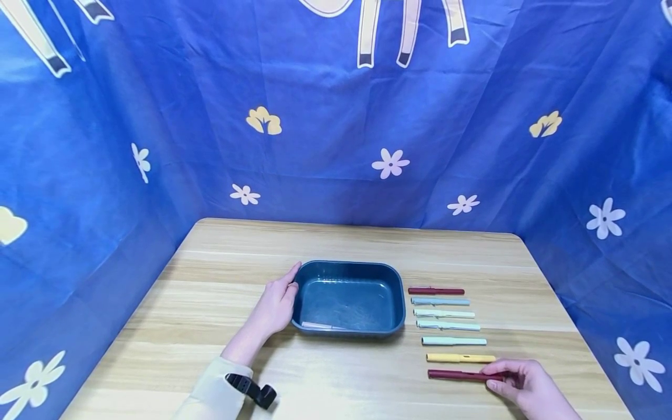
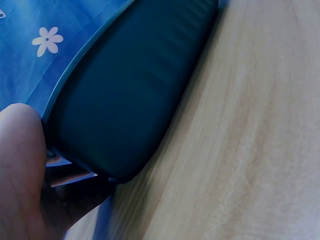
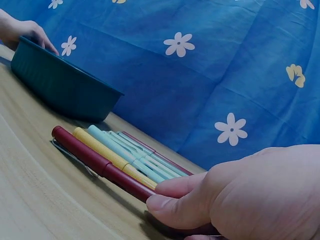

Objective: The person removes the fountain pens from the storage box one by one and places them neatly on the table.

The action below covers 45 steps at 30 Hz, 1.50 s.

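Note:
A dark teal rectangular box (image 1: 349, 333) with a rounded rim stands near the middle of the table. My left hand (image 1: 275, 303) holds its left end, thumb at the rim and fingers along the outer wall; the left wrist view shows the fingers (image 2: 82, 197) against that wall. At the front right, my right hand (image 1: 525, 385) pinches the right end of a dark red pen (image 1: 457, 375) between thumb and fingers. In the right wrist view this pen (image 3: 80, 147) has its clip facing down to the side. Just beyond it lies a yellow pen (image 1: 457, 357).
Farther back in the same row lie a mint pen (image 1: 454, 341), several pale green and blue pens (image 1: 446, 314), and another dark red pen (image 1: 441, 291). A pale strip (image 1: 317, 325) shows inside the box's near left. Blue patterned cloth (image 1: 325, 146) encloses the wooden table (image 1: 336, 379).

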Tool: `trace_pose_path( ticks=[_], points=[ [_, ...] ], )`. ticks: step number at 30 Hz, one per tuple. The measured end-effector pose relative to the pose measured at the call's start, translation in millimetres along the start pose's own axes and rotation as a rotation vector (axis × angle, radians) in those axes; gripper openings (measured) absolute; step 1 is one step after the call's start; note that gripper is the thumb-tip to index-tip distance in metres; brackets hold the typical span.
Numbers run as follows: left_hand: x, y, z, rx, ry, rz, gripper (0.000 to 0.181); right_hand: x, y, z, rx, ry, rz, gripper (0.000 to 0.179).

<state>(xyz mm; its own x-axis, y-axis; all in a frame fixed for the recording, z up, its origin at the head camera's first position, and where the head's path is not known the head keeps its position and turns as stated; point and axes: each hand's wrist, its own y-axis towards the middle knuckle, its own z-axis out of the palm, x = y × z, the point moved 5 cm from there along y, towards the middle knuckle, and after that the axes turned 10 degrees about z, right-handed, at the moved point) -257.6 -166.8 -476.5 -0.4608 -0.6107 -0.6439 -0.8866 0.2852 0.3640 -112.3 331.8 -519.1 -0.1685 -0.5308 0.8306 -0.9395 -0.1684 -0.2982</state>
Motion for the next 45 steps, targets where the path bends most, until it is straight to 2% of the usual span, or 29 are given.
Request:
trace_pose_path(
  ticks=[3, 11, 15, 22, 30, 36, 41, 45],
  points=[
    [-0.1, 0.0, 0.1, 0.0, 0.0, 0.0, 0.047, -0.7, 1.5, 0.4, 0.005, -0.03, -0.004, 0.023],
    [-0.8, 0.4, 0.0, -0.003, 0.003, 0.01, 0.047, -0.7, 2.6, -0.9, -0.045, -0.05, 0.068, 0.025],
    [-0.2, 0.1, 0.3, -0.002, 0.004, -0.001, 0.047, 0.1, 2.1, -1.3, -0.053, -0.054, 0.057, 0.025],
    [-0.2, -0.3, 0.9, -0.004, -0.001, 0.003, 0.047, 1.9, 0.0, -2.6, -0.089, -0.077, -0.008, 0.023],
    [0.3, -0.7, 1.5, -0.005, 0.0, 0.001, 0.047, 4.4, -3.8, -8.5, -0.129, -0.075, 0.029, 0.026],
    [-1.1, -0.8, 1.2, -0.002, 0.005, 0.005, 0.047, 19.3, -8.0, -14.4, -0.207, -0.062, -0.052, 0.025],
    [-2.6, -0.8, 1.2, 0.0, 0.009, 0.006, 0.048, 42.1, -7.3, -16.9, -0.281, -0.062, -0.137, 0.026],
    [-2.8, -0.7, 0.6, -0.002, 0.013, 0.009, 0.048, 65.1, -3.1, -14.7, -0.275, -0.029, -0.231, 0.023]
  ],
)
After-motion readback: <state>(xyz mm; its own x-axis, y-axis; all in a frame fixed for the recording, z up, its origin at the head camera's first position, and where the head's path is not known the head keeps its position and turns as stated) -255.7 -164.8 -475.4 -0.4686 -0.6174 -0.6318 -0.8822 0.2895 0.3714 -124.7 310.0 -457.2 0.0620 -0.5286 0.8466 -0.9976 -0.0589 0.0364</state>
